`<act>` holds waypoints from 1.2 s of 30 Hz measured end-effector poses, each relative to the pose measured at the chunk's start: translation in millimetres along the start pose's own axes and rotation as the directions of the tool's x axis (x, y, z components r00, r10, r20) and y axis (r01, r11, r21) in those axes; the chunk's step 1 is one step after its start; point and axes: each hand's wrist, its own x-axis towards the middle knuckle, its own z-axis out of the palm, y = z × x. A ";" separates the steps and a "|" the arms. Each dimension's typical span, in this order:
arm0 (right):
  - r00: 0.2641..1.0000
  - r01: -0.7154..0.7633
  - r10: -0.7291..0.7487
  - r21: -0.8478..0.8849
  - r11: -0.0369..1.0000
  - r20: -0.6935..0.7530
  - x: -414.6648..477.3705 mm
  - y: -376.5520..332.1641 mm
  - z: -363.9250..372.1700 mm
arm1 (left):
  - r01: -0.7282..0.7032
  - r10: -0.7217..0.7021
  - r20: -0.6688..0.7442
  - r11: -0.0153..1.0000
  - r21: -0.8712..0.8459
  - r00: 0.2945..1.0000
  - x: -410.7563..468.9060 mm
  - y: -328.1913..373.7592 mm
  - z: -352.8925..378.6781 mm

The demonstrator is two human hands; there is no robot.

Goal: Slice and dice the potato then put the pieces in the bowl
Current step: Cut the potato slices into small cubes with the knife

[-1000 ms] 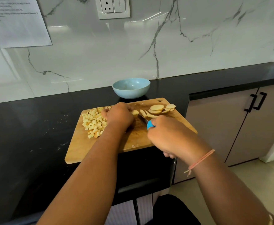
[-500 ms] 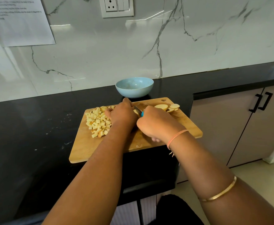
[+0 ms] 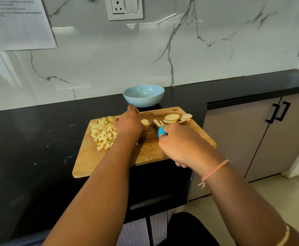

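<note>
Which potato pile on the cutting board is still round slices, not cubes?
The round slices at the far right corner of the cutting board, beyond the right hand. The heap left of the left hand is cubes.

Both arms bare, reaching from near to far.

Left forearm [image 3: 101,183] runs up from near left, wrist straight. Left hand [image 3: 129,124] is palm down with knuckles up, fingers curled over a potato piece [image 3: 144,122]. One digit stretches to the far side; the other fingertips are hidden under the hand.

Right forearm [image 3: 242,201] comes in from near right, angled left. Right hand [image 3: 179,146] is back up, fingers wrapped round the knife [image 3: 161,132]; only the blue handle end shows at its far side. Curled fingertips show below its near edge.

Hands near each other, not touching.
</note>
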 end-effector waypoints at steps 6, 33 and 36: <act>0.999 0.020 -0.021 -0.016 1.000 -0.046 24.6 -10.6 8.9 | -0.033 0.033 -0.004 0.999 -0.017 0.999 -1.2 -0.1 0.7; 0.996 0.063 -0.063 0.001 0.998 -0.064 9.3 -1.7 3.9 | 0.010 -0.014 -0.049 0.997 -0.077 0.999 -2.3 -2.7 -0.1; 0.997 0.051 -0.051 0.007 0.999 -0.056 21.9 -7.3 8.9 | 0.012 -0.015 -0.043 0.998 -0.060 0.999 -2.1 -3.1 -0.5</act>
